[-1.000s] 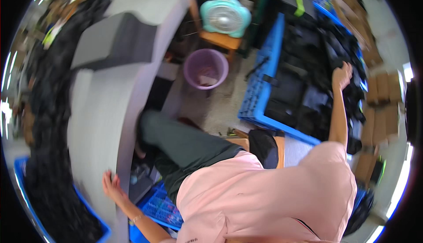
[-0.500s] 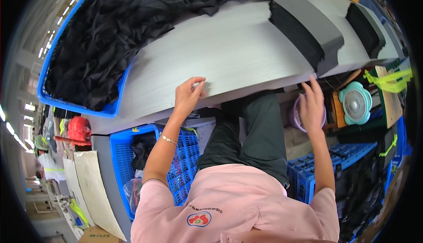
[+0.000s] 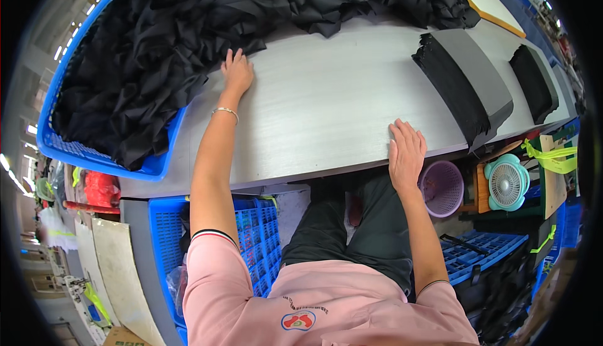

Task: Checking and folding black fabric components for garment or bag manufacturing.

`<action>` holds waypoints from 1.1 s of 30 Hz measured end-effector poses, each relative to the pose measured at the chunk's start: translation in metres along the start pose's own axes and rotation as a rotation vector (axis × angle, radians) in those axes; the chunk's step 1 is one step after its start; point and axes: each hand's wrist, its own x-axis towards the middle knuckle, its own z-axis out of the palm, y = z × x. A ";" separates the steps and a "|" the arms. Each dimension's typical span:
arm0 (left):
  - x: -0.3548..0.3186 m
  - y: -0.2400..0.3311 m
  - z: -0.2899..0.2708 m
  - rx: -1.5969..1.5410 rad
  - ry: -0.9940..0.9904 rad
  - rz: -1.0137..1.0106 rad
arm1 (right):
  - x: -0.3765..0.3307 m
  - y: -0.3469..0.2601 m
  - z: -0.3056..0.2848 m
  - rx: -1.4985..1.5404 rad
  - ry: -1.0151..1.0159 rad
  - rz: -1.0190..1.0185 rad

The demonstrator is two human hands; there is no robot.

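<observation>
Two hands have shifted: the left hand [image 3: 237, 75], grip spread, now meets the black fabric heap [image 3: 151, 51] along the counter's [image 3: 314, 110] far side, putting cloth within reach, unheld; the right hand's [image 3: 407, 152] grip is loosely spread.

Cloth heap [image 3: 151, 57] cut by upper edge; bottom of basket [image 3: 94, 159] hidden under it. Trousers [image 3: 380, 227] partly hidden below table [image 3: 301, 120]. Whether left hand [image 3: 238, 75] presses cloth heap, not clear.
</observation>
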 end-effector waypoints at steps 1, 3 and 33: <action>0.000 0.006 0.003 -0.014 -0.004 -0.005 | -0.001 0.002 0.001 -0.012 -0.007 -0.004; -0.008 0.032 -0.003 -0.092 -0.028 0.097 | -0.005 0.007 0.003 -0.043 0.000 0.009; -0.235 0.285 -0.176 -1.139 0.199 0.060 | -0.063 -0.079 -0.067 1.528 -0.005 0.868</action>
